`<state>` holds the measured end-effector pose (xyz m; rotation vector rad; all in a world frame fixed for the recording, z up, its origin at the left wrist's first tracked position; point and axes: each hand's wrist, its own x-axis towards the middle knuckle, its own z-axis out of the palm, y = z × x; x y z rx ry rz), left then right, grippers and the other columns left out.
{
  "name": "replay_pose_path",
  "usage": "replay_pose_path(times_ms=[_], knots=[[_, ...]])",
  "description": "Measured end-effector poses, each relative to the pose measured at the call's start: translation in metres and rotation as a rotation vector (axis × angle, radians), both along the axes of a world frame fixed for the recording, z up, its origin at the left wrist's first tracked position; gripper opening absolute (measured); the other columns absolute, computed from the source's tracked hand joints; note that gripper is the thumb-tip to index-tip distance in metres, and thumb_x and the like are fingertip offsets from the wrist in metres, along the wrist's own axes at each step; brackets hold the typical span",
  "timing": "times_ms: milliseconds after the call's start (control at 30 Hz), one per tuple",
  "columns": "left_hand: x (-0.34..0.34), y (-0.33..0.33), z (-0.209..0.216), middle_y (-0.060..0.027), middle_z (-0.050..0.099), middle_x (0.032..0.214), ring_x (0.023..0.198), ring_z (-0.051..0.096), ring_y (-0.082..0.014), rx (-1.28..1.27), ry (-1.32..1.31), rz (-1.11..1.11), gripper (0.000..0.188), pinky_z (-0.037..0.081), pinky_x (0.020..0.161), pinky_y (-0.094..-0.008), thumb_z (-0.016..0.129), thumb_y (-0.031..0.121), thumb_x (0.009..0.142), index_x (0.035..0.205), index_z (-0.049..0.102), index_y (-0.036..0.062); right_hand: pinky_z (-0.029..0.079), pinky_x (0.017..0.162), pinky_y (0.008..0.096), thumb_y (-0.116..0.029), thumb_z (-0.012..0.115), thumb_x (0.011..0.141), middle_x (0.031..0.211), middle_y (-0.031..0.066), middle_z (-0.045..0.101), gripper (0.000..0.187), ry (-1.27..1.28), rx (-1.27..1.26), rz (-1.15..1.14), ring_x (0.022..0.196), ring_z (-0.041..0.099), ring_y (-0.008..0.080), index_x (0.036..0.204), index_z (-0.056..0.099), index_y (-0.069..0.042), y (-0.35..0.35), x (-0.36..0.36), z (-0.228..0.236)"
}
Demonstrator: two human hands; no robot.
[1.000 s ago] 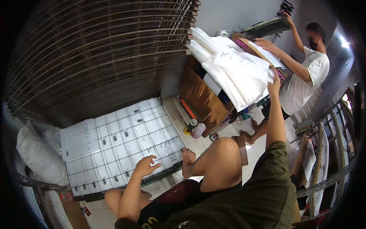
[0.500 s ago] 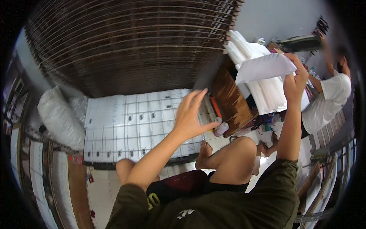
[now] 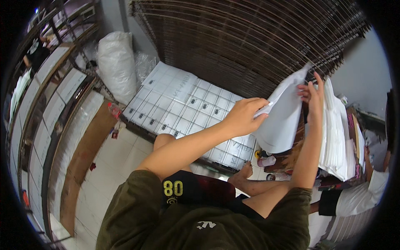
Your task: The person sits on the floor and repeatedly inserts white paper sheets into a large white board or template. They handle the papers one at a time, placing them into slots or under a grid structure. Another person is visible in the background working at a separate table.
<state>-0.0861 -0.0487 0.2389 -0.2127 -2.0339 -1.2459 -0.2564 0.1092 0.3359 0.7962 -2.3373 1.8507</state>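
Note:
A large white sheet (image 3: 280, 127), curved and hanging down, is in front of me, right of centre. My left hand (image 3: 246, 117) is closed in a pinch on its left edge, thumb against fingers. On the sheet's far right side is my right hand (image 3: 312, 98), its fingers spread apart; whether a fingertip touches the sheet I cannot tell. Past my right forearm stands a thick stack of white sheets (image 3: 334, 133). Printed white sheets (image 3: 183, 104) lie under the wire grid of a low rack level ahead.
Dark wire racks (image 3: 246, 41) rise in layers at the back. A wrapped white bundle (image 3: 116, 66) leans at the left, by shelving with a brown board (image 3: 85, 162). Bottles (image 3: 266, 161) stand on the tiled floor. A person in a white shirt (image 3: 362, 198) is at the right.
My left hand has moved right and taken the sheet's edge. The sheet, first held in my right hand, has swung down toward the middle. My right hand's fingers have spread. The view has turned left.

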Motion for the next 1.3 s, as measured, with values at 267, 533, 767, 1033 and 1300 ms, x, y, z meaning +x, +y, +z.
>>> replay_pose_path(times_ms=[267, 533, 767, 1033, 1300], knots=[[-0.03, 0.002, -0.07, -0.0244, 0.064, 0.089, 0.087, 0.062, -0.042, 0.022, -0.252, 0.243, 0.036, 0.048, 0.079, -0.0494, 0.066, 0.012, 0.075, 0.106, 0.061, -0.0053, 0.041, 0.052, 0.0276, -0.033, 0.064, 0.087, 0.073, 0.0071, 0.068, 0.032, 0.273, 0.418, 0.339, 0.058, 0.054, 0.0104, 0.093, 0.071, -0.003, -0.066, 0.035, -0.113], [0.055, 0.036, -0.103, -0.0169, 0.059, 0.099, 0.09, 0.061, -0.0317, 0.356, -0.236, 0.039, 0.06, 0.048, 0.074, -0.0385, 0.07, 0.04, 0.081, 0.12, 0.047, 0.0, 0.048, 0.067, 0.0319, 0.0, 0.054, 0.066, 0.102, 0.017, 0.066, 0.042, 0.315, 0.796, 0.631, 0.072, 0.061, 0.0219, 0.106, 0.066, 0.0, -0.085, 0.04, -0.103], [0.082, 0.04, -0.191, -0.0155, 0.066, 0.087, 0.082, 0.063, -0.0374, -0.223, -0.47, -0.686, 0.049, 0.05, 0.069, -0.0452, 0.069, 0.042, 0.079, 0.114, 0.055, 0.0103, 0.05, 0.076, 0.0309, 0.007, 0.048, 0.067, 0.116, 0.0188, 0.063, 0.05, 0.408, 0.802, 1.091, 0.093, 0.064, 0.0298, 0.115, 0.062, 0.0, -0.209, 0.082, -0.122], [0.022, -0.007, -0.279, -0.0165, 0.067, 0.095, 0.093, 0.064, -0.0362, -0.667, -0.966, -0.573, 0.066, 0.048, 0.075, -0.0496, 0.073, 0.051, 0.069, 0.121, 0.055, 0.0146, 0.049, 0.077, 0.0292, 0.006, 0.048, 0.068, 0.122, 0.0175, 0.061, 0.057, 0.196, 0.664, 1.267, 0.086, 0.062, 0.0209, 0.124, 0.058, 0.0, -0.34, 0.085, -0.146], [-0.018, 0.021, -0.267, -0.0146, 0.066, 0.107, 0.097, 0.064, -0.0324, -0.335, -0.991, -0.796, 0.076, 0.049, 0.087, -0.0459, 0.075, 0.052, 0.069, 0.118, 0.054, -0.0018, 0.045, 0.084, 0.021, 0.016, 0.043, 0.071, 0.137, 0.0158, 0.049, 0.064, -0.489, 0.086, 0.583, 0.11, 0.056, 0.0156, 0.133, 0.05, 0.001, -0.367, -0.037, -0.355]])
